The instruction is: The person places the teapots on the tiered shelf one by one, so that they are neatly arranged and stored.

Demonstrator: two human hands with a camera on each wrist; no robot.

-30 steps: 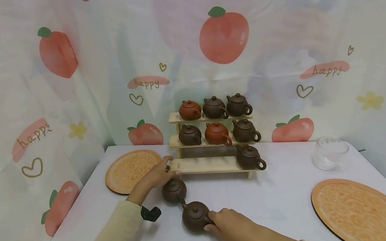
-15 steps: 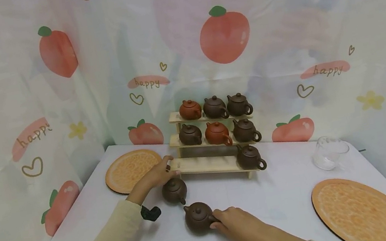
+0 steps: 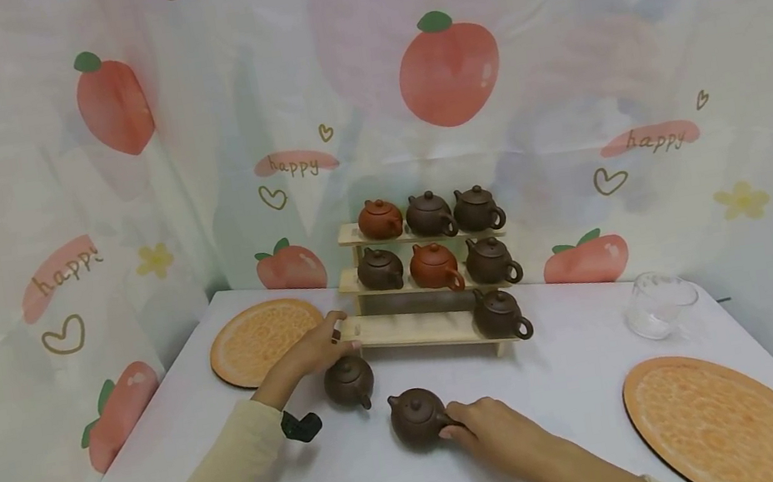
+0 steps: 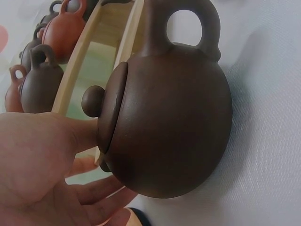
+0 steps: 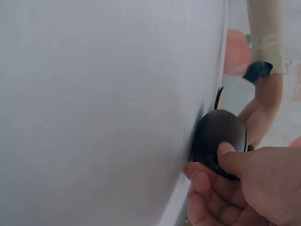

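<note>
My right hand (image 3: 496, 434) pinches the handle of a dark brown teapot (image 3: 417, 419), low over the white tabletop; in the right wrist view the thumb lies against the dark pot (image 5: 211, 136). At the left end of the bottom tier, my left hand (image 3: 312, 347) grips the three-tier wooden rack (image 3: 411, 328), thumb in front and fingers behind. Just in front of that hand another dark teapot (image 3: 348, 382) stands on the table. It fills the left wrist view as a large dark pot (image 4: 174, 117), partly covering the left fingers (image 4: 101, 197).
Several teapots, including a reddish one (image 3: 434, 267), stand on the upper tiers. One dark teapot (image 3: 499, 314) is at the bottom tier's right end. Round orange mats lie left (image 3: 261, 341) and right (image 3: 727, 423). A clear glass cup (image 3: 658, 306) stands at the back right.
The right hand has drawn its teapot rightward, away from the teapot beside the left hand. The left hand has stayed at the rack.
</note>
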